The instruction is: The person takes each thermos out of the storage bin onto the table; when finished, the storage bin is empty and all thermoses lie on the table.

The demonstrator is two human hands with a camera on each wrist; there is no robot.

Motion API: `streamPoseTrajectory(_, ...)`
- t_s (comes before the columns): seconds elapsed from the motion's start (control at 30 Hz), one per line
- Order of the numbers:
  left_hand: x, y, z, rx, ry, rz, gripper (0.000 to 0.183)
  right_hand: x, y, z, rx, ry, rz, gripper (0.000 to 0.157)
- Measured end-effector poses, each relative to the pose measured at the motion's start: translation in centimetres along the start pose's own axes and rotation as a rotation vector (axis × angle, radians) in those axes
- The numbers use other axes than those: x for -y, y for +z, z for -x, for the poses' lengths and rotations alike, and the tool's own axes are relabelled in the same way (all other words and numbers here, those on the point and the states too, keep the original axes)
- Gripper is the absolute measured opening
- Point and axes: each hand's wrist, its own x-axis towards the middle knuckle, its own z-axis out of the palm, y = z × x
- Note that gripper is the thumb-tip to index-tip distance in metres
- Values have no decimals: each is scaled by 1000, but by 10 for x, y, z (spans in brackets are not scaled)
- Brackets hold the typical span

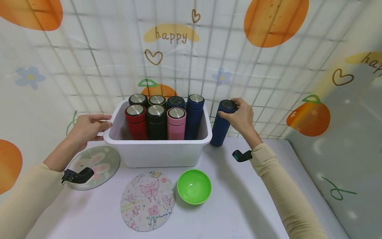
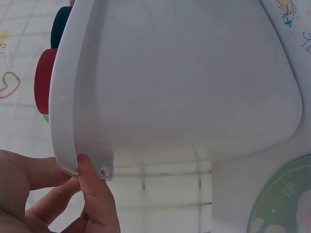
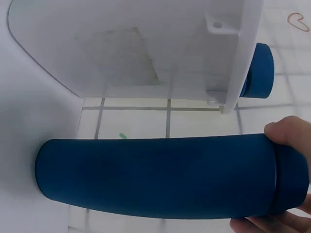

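My right hand (image 1: 241, 116) grips a dark blue thermos bottle (image 1: 220, 127) round its lid, just right of the white tub (image 1: 161, 154). In the right wrist view the bottle (image 3: 155, 177) stands upright, its base close over the table. My left hand (image 1: 88, 129) pinches the tub's left rim, with thumb and fingers on either side of the edge (image 2: 65, 97) in the left wrist view. Inside the tub several bottles stand upright: a red one (image 1: 136, 122), black ones (image 1: 156, 124), a pink one (image 1: 176, 124) and blue ones (image 1: 194, 116).
In front of the tub lie a round butterfly mat (image 1: 148, 202) and a green bowl (image 1: 194, 187). A grey-green rabbit mat (image 1: 95, 167) lies under the left forearm. Behind stands a wire grid covered by a printed curtain (image 1: 179, 73).
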Motion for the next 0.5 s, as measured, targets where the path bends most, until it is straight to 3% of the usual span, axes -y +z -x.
streamPoseTrajectory(0.5,1,2,-1,-3,4,-5,47,-18,9,-6,54,24,-107,72)
